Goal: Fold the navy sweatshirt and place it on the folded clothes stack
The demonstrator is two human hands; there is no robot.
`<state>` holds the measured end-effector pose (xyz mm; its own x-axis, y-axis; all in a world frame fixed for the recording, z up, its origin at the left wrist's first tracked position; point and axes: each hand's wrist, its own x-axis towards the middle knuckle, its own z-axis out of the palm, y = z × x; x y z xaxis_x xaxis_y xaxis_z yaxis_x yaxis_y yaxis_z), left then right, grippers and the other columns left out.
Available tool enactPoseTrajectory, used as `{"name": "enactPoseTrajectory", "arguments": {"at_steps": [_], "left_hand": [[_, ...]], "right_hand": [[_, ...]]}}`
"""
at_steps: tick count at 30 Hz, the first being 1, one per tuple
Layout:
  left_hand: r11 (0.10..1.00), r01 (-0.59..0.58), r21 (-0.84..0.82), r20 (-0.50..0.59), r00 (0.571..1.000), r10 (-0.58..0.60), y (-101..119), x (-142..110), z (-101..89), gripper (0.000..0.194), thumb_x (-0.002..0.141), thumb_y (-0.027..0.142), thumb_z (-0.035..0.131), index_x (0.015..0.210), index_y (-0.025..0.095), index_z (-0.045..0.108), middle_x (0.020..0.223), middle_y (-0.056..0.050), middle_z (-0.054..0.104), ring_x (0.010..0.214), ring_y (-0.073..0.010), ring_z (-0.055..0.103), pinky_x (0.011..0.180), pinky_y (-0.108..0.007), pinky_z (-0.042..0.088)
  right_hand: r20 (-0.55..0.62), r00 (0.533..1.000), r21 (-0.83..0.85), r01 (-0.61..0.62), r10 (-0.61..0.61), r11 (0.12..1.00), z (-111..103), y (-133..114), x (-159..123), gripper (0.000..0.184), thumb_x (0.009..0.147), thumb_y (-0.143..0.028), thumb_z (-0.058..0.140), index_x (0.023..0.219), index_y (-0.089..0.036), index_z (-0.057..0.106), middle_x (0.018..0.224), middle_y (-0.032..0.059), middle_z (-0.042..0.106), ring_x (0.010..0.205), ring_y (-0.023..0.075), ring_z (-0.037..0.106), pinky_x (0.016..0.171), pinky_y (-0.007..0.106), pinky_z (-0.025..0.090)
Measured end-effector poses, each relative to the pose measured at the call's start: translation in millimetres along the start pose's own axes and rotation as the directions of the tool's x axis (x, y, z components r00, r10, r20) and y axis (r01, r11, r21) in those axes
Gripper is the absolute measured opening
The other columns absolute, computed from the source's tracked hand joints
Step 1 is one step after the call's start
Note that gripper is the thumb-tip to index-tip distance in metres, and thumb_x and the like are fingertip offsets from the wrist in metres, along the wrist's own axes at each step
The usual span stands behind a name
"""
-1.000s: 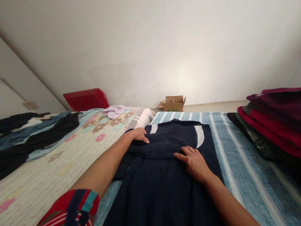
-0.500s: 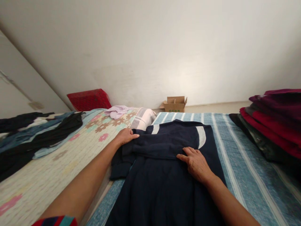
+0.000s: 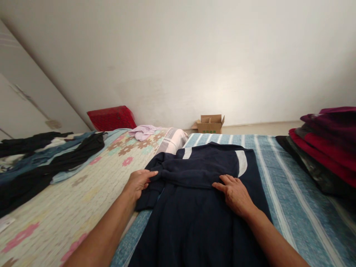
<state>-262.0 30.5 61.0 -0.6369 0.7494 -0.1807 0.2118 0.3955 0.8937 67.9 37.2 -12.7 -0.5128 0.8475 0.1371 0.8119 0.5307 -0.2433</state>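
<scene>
A dark navy sweatshirt [image 3: 194, 218] with white stripes on its sleeves lies on the blue striped bedding [image 3: 278, 207]. One sleeve [image 3: 189, 172] is folded across the body, its cuff end toward the left. My left hand [image 3: 140, 181] pinches the edge of that sleeve near the cuff, thumb on top. My right hand [image 3: 233, 193] rests on the sleeve's right part with fingers stretched out, pressing against the cloth. The sweatshirt's near end runs out of the bottom of the view.
Folded clothes [image 3: 330, 148] in red, purple and dark colours are stacked at the right. Loose trousers [image 3: 69, 159] lie on the flowered bedding [image 3: 91, 207] at the left. A red box-like item [image 3: 111, 118], a lilac cloth [image 3: 143, 131] and an open carton [image 3: 210, 125] are near the wall.
My left hand has moved down and toward me along the sleeve's cuff end. My right hand stays on the same spot of the sweatshirt. The view has turned slightly left.
</scene>
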Motion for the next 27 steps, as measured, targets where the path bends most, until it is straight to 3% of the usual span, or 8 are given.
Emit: {"name": "enactPoseTrajectory", "arguments": {"at_steps": [4,7,11,19,27], "left_hand": [[0.979,0.048,-0.199,0.010,0.999,-0.047,-1,-4,1.0,0.049,0.044,0.017,0.079,0.088,0.016,0.058,0.067,0.003,0.062,0.057,-0.0094,0.056,0.049,-0.018,0.040],[0.968,-0.007,-0.251,0.153,0.987,0.046,-4,-7,5.2,0.045,0.046,0.016,0.078,0.087,0.015,0.060,0.080,-0.002,0.067,0.066,-0.0121,0.062,0.058,-0.020,0.048],[0.963,-0.084,-0.255,0.327,0.930,0.168,-7,-5,8.6,0.049,0.045,0.019,0.080,0.090,0.015,0.061,0.081,-0.004,0.069,0.073,-0.0198,0.067,0.068,-0.030,0.054],[0.954,-0.202,-0.221,0.347,0.898,0.270,-2,10,0.0,0.032,0.056,0.025,0.073,0.081,0.014,0.058,0.081,-0.003,0.066,0.076,-0.0185,0.065,0.064,-0.031,0.058],[0.982,-0.186,-0.039,0.266,0.945,0.189,-6,15,-0.3,0.024,0.055,0.020,0.063,0.077,0.014,0.055,0.068,-0.001,0.060,0.066,-0.0174,0.062,0.053,-0.030,0.057]], "right_hand": [[-0.005,1.000,0.008,-0.007,0.007,1.000,1,0,0,0.051,0.083,-0.007,0.039,0.122,-0.035,0.057,0.122,0.0072,0.053,0.113,0.0220,0.043,0.091,0.033,0.030],[-0.016,1.000,0.004,-0.006,0.006,1.000,2,1,0,0.051,0.084,-0.007,0.038,0.122,-0.034,0.058,0.122,0.0073,0.054,0.113,0.0219,0.044,0.091,0.033,0.030],[-0.018,1.000,-0.004,-0.008,0.008,1.000,3,1,0,0.049,0.085,-0.008,0.038,0.121,-0.035,0.058,0.122,0.0070,0.054,0.113,0.0217,0.044,0.091,0.033,0.030],[-0.026,1.000,0.000,-0.010,0.010,1.000,4,1,0,0.050,0.084,-0.007,0.038,0.121,-0.035,0.058,0.122,0.0067,0.054,0.113,0.0217,0.043,0.091,0.033,0.030],[-0.021,1.000,0.020,-0.010,0.011,1.000,2,1,0,0.052,0.082,-0.007,0.039,0.122,-0.034,0.058,0.122,0.0070,0.054,0.114,0.0222,0.043,0.090,0.033,0.030]]}}
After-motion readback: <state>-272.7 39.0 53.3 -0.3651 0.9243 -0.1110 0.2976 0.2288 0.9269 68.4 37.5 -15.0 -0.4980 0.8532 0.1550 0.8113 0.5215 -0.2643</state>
